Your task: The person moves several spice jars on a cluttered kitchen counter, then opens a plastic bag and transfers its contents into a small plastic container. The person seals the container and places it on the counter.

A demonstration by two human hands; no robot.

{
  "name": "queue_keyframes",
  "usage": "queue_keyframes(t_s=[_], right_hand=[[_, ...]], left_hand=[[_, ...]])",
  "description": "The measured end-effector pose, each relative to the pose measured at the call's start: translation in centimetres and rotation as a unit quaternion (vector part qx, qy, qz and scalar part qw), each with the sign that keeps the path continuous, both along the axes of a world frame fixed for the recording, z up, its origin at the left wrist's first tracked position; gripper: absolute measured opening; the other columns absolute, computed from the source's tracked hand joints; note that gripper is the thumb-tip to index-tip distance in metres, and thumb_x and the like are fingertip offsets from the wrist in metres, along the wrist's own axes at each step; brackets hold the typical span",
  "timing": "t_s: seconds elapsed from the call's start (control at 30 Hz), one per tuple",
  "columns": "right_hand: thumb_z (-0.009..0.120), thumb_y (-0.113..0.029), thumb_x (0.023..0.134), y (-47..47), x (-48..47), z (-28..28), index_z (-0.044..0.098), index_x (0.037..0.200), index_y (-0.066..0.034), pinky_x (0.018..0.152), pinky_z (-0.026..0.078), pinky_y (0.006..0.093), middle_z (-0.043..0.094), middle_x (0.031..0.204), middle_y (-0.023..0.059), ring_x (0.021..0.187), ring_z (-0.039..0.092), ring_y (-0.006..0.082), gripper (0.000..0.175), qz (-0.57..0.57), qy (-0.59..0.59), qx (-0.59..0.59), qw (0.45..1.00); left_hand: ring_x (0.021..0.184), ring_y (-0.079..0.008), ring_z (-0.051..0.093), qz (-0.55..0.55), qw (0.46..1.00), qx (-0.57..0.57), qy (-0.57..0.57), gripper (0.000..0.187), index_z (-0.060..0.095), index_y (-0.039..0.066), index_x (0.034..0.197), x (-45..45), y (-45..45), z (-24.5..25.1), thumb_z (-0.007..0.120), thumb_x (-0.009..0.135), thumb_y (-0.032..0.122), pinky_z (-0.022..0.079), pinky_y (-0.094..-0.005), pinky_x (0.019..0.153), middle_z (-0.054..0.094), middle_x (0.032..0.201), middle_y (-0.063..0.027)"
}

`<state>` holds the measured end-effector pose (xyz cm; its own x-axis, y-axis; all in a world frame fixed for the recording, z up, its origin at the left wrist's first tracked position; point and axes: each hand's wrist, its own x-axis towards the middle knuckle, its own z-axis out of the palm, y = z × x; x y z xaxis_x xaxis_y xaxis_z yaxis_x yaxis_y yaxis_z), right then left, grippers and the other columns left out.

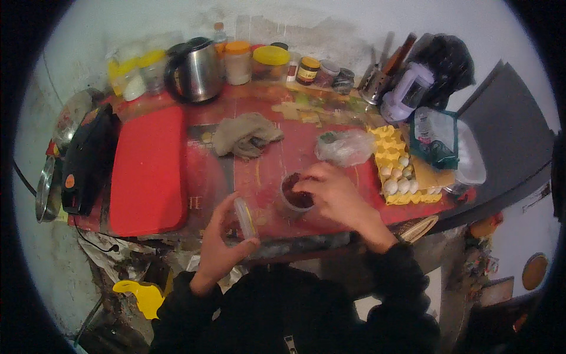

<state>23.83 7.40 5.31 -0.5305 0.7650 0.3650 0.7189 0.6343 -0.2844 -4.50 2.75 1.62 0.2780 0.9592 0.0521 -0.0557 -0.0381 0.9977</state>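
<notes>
Near the table's front edge, my left hand (227,241) grips a clear plastic lid (246,218) by its rim, tilted on edge. To its right, my right hand (331,190) reaches over a small round clear tub (297,204) with dark reddish-brown contents. Its fingertips are at or in the tub's opening; whether they pinch any of the contents is hidden. Behind the tub lies a crumpled clear plastic bag (345,147) with something green inside. A crumpled grey-beige cloth (247,135) rests farther back, left of the bag.
On the left are a red cutting board (148,172) and a black appliance (88,163). A steel electric kettle (200,71) and several jars stand along the wall. A yellow egg tray (389,141) with eggs sits at right, near a lilac blender (407,93).
</notes>
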Motion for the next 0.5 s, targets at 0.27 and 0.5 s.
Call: queue_keyframes(t_s=[0.27, 0.5], right_hand=[[0.062, -0.017, 0.097, -1.3, 2.7, -3.2, 0.07, 0.094, -0.0029, 0.06, 0.043, 0.024, 0.063, 0.074, 0.0004, 0.066, 0.054, 0.0066, 0.016, -0.198, 0.357, -0.13, 0.903], [0.062, -0.02, 0.098, -2.6, 3.0, -5.8, 0.069, 0.092, -0.0015, 0.06, 0.042, 0.0226, 0.061, 0.074, -0.0035, 0.067, 0.052, 0.0045, 0.021, -0.251, 0.458, -0.125, 0.844]], left_hand=[[0.118, -0.0349, 0.055, -0.06, 0.867, 0.388, 0.308, 0.079, 0.047, 0.008, 0.138, 5.6, 6.0, 2.5, 0.081, 0.071, 0.031, 0.043, -0.0462, 0.102, 0.056, 0.129, -0.0168], [0.117, -0.0406, 0.053, -0.092, 0.833, 0.384, 0.388, 0.075, 0.051, 0.008, 0.135, 9.8, 7.5, 1.5, 0.08, 0.071, 0.037, 0.04, -0.0484, 0.103, 0.052, 0.131, -0.021]])
